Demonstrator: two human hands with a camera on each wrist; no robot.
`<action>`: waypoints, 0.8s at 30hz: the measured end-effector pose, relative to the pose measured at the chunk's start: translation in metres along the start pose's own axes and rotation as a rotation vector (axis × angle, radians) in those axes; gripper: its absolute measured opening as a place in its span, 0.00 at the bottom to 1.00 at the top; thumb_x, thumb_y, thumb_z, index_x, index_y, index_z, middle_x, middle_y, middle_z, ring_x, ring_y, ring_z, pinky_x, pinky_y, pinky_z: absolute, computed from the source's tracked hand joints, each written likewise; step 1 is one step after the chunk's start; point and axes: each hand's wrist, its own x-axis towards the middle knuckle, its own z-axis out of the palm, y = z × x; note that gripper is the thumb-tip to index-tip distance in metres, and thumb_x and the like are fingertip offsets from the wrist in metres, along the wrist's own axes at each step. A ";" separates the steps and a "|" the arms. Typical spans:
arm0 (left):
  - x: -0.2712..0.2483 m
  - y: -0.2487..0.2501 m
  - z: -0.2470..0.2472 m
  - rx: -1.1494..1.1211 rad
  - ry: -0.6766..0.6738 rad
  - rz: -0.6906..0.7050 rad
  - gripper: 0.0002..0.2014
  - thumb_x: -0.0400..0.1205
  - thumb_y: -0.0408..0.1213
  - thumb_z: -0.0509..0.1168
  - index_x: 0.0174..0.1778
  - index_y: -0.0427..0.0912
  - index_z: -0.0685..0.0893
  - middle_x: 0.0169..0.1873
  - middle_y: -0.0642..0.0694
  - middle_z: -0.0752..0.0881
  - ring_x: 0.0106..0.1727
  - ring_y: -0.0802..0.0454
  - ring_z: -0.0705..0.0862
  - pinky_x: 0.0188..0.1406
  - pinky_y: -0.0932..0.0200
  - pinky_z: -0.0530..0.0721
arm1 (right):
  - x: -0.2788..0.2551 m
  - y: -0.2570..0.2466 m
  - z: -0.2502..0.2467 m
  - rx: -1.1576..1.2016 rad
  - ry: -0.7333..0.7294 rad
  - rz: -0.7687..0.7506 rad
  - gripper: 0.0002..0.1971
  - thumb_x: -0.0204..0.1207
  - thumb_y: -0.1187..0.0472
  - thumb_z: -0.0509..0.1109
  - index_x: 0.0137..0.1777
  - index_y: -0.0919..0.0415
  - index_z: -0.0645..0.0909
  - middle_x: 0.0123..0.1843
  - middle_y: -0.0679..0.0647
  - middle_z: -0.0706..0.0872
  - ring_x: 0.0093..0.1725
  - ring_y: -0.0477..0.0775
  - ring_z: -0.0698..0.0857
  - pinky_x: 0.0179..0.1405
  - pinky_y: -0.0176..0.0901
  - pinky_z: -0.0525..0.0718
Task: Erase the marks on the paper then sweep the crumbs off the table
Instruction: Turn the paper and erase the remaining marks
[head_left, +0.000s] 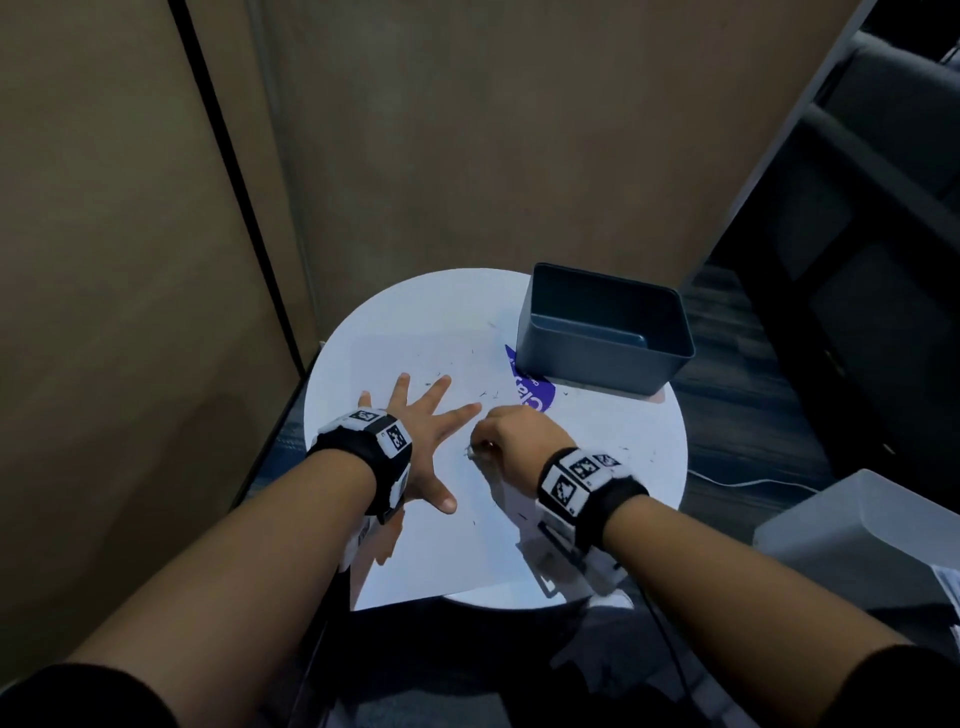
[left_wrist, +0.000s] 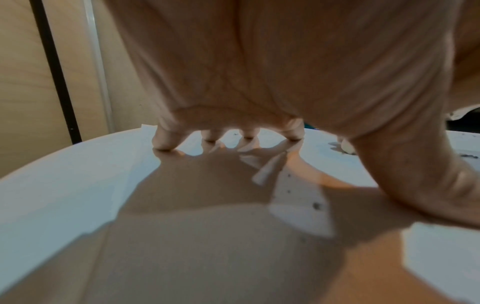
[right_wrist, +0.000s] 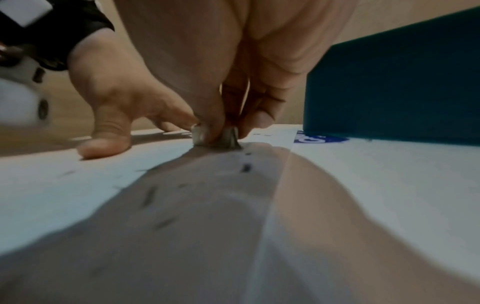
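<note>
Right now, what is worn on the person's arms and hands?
Both forearms are bare, with dark sleeves at the picture's bottom corners. The left hand and right hand are ungloved. Each wrist carries a black strap with a white housing bearing black-and-white square tags.

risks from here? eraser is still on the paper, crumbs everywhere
1. The paper overhangs the near table edge; the left hand only pins it with spread fingers, so a hard stroke could buckle or shift it.
2. The right hand pinches a small eraser low down; fingertips may smear.
3. Crumbs near the grey bin could get missed.
</note>
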 end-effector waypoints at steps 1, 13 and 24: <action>0.001 0.000 0.000 -0.001 -0.003 -0.001 0.65 0.57 0.75 0.74 0.76 0.80 0.30 0.83 0.58 0.27 0.84 0.33 0.30 0.74 0.16 0.41 | -0.006 0.000 0.005 0.002 0.017 -0.017 0.09 0.78 0.60 0.68 0.52 0.59 0.88 0.52 0.56 0.87 0.52 0.60 0.84 0.49 0.50 0.83; 0.004 -0.002 -0.009 -0.005 -0.035 -0.013 0.65 0.56 0.76 0.74 0.76 0.80 0.30 0.83 0.57 0.26 0.84 0.33 0.29 0.74 0.16 0.41 | -0.037 0.013 -0.001 0.059 0.046 -0.103 0.09 0.78 0.57 0.71 0.53 0.57 0.90 0.49 0.54 0.88 0.49 0.59 0.85 0.48 0.52 0.84; -0.002 0.000 -0.005 0.004 -0.081 0.010 0.67 0.53 0.80 0.72 0.78 0.78 0.31 0.83 0.56 0.26 0.84 0.31 0.31 0.74 0.15 0.46 | -0.095 -0.002 0.019 0.015 -0.190 -0.195 0.10 0.74 0.60 0.68 0.48 0.57 0.91 0.46 0.56 0.88 0.46 0.62 0.86 0.45 0.51 0.86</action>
